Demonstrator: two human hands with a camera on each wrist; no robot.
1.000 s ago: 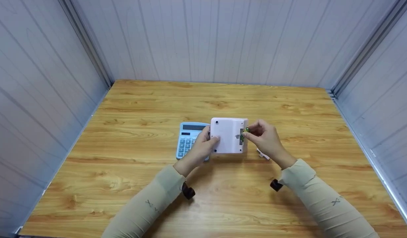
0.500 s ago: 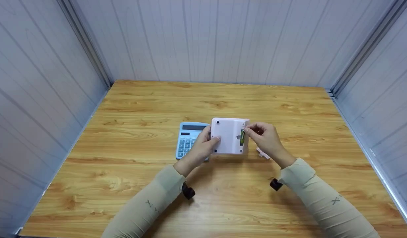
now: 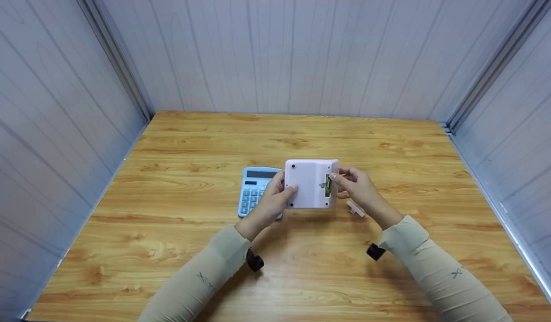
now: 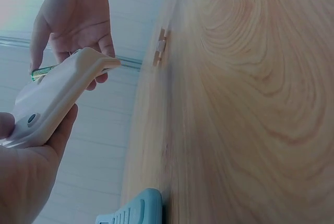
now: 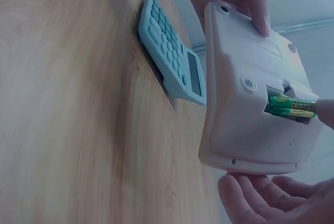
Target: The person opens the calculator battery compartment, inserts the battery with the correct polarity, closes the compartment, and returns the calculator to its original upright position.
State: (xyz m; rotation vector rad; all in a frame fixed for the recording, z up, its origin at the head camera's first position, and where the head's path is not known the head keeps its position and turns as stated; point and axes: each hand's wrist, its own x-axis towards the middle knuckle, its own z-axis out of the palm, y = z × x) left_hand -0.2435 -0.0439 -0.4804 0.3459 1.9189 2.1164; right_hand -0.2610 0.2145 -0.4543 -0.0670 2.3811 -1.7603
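Observation:
A pale pink calculator [image 3: 306, 185] is held above the table with its back toward the head camera. My left hand [image 3: 276, 196] grips its left side, thumb on the back. In the slot near the opposite end sits a green and yellow battery [image 5: 289, 106], partly raised at one end in the left wrist view. The thumb of my right hand [image 3: 360, 187] presses on that end, while the other fingers curl behind the calculator's edge. A small pale pink battery cover [image 3: 356, 209] lies on the table below my right hand.
A blue calculator [image 3: 252, 192] lies face up on the wooden table [image 3: 204, 143], partly hidden behind my left hand. White panel walls [image 3: 275, 53] enclose the table at the back and sides. Black cameras [image 3: 255, 260] stick out from both sleeves.
The battery, earlier pinched over the slot by my right fingertips, now lies in it. My right fingers have spread behind the calculator's edge. The left hand keeps its hold.

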